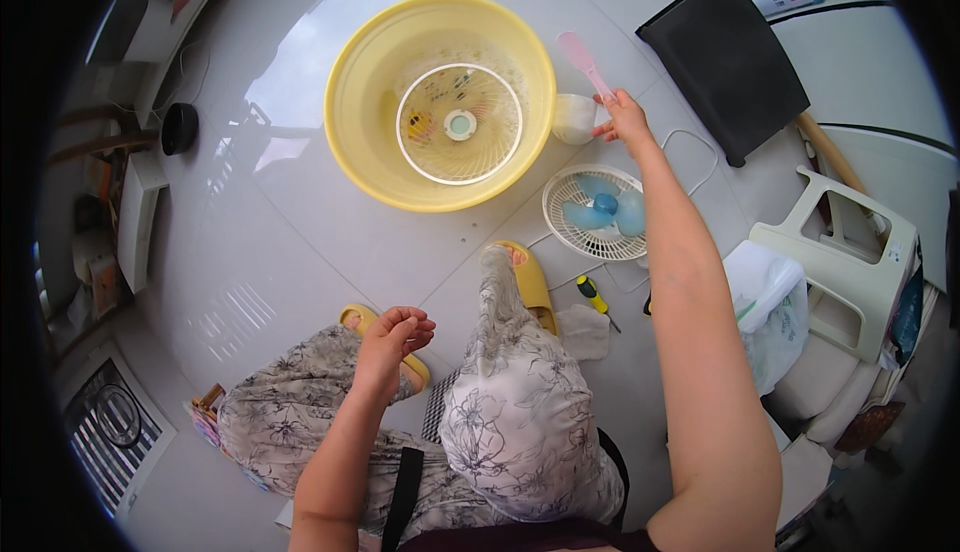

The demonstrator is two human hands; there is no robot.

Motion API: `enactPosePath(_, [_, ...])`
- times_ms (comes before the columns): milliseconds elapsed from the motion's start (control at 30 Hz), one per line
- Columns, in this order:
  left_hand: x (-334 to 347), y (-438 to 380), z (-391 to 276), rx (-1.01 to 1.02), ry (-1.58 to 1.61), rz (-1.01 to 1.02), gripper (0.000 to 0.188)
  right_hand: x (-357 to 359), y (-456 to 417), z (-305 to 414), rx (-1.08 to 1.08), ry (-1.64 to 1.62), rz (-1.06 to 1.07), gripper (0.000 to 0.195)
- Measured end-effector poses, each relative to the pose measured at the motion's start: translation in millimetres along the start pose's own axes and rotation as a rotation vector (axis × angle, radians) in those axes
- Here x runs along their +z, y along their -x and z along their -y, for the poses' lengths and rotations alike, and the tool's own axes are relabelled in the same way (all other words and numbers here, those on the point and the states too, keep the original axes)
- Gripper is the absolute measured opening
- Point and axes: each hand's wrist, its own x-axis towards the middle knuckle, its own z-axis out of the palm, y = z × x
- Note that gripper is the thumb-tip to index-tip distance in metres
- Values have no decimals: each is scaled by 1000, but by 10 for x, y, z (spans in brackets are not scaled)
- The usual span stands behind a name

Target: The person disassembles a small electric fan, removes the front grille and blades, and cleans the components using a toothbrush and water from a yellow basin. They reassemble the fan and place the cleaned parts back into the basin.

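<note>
My right hand (pixel 626 123) grips the handle end of a pink plastic brush (pixel 581 55), whose head points away from me. Its lower fingers are beside a white mug-like container (pixel 574 118), which stands against the basin's right side. My left hand (pixel 394 338) hangs empty above my lap, its fingers loosely curled. In front of me stands a yellow plastic basin (pixel 360 147) of sudsy water. A round white fan grille (pixel 459 171) lies in it, with a yellow cartoon figure (pixel 421 126) showing through.
A white fan guard (pixel 559 226) with blue fan blades (pixel 592 214) lies right of the basin. Nearer me are a yellow-black screwdriver (pixel 592 293) and a cloth (pixel 585 331). A black box-like object (pixel 724 64), a plastic stool (pixel 862 214) and a plastic bag (pixel 772 327) stand farther right.
</note>
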Motion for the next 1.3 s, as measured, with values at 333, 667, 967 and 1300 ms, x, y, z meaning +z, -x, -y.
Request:
enactPosePath(333, [114, -15, -72, 42, -37, 65, 15, 225, 592, -587, -185, -162, -124, 15])
enactPosePath(667, [124, 35, -83, 58, -36, 90, 15, 58, 1285, 135, -582, 28, -318, 17])
enactPosePath(967, [115, 70, -102, 71, 2, 132, 13, 925, 687, 1015, -500, -262, 9, 20])
enactPosePath(1300, [146, 129, -81, 121, 55, 209, 14, 2201, -123, 1313, -483, -303, 253, 18])
